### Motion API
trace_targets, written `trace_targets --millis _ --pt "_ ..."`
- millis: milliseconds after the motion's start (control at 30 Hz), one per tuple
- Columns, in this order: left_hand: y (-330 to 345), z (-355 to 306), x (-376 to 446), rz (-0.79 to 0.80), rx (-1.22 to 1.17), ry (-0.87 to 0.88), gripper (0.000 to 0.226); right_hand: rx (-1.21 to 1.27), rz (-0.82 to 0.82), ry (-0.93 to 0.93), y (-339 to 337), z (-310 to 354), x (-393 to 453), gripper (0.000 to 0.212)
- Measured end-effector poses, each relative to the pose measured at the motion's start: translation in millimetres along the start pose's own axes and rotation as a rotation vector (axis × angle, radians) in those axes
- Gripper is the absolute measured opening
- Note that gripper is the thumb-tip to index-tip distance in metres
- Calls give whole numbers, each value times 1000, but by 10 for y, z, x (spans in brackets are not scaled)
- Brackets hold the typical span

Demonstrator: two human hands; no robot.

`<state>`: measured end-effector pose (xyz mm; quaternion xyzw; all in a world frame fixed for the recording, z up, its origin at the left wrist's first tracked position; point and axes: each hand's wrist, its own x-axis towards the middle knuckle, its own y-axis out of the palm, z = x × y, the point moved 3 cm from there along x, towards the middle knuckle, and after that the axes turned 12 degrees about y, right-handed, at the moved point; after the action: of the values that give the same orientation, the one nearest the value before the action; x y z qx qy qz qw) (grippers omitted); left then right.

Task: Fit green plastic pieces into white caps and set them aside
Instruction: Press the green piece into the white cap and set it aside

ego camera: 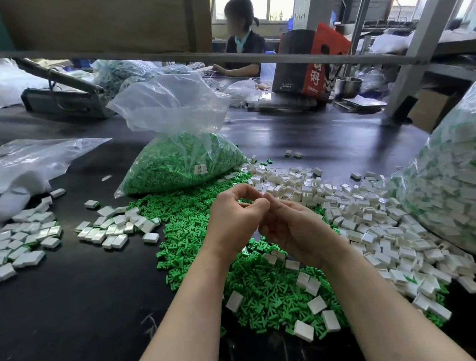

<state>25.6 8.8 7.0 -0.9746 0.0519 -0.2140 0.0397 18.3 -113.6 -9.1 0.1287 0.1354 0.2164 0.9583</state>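
Hands meet at frame centre above green pieces pile (188, 221): left hand (234, 217) and right hand (294, 227), fingers curled together, touching; whatever they pinch hidden, cannot tell. White caps heap (370, 215) spreads right. Finished caps (22, 243) lie far left. Bag of green pieces (184, 159) stands upper centre.

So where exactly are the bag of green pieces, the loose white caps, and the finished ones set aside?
bag of green pieces (178, 162), head view, on its filled lower part.
loose white caps (359, 216), head view, middle of the heap on the right.
finished caps (112, 230), head view, middle of the left cluster.
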Motion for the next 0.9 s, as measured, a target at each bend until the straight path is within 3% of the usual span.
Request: trace_targets --millis 200,500,633,733,900 --pt "2 6 9 -21 3 -10 5 -10 -29 4 -13 -17 -4 32" --pt "49 -60 -3 -56 -164 -39 4 51 -16 -1 -5 3 -12 28" --pt "47 -68 -10 -52 -192 -21 3 80 -10 -4 -22 12 -18 26" --pt "57 -62 -4 -48 -216 -19 14 87 -25 -5 -31 15 -22 25" --pt "62 -29 5 -57 -202 -39 8 60 -59 -12 -47 21 -32 24"
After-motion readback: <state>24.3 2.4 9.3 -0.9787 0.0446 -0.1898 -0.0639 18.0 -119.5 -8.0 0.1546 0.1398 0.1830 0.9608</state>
